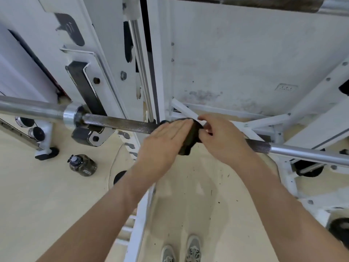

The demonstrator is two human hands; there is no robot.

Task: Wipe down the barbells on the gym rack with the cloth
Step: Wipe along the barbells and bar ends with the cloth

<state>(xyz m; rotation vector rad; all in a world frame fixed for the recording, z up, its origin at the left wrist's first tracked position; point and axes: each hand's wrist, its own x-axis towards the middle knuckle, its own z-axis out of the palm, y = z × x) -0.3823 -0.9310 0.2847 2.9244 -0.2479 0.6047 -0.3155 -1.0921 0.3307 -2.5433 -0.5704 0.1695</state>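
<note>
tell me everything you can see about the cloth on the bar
The cloth is dark, nearly black, and looks like soft, limp fabric. It is bunched and draped over the knurled part of the barbell, with a loose end hanging below the bar. The left hand lies flat over its left side, fingers extended, while the right hand pinches its right edge. Most of it is hidden under the hands, so its full shape, any print and how far it wraps around the bar cannot be told.

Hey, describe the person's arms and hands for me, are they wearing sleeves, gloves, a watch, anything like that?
Both forearms are bare up to the frame edge: no sleeves in view. The left hand and right hand wear no gloves, and no watch, bracelet or ring shows on the sides facing the camera. Lower down, grey laced shoes are worn.
</note>
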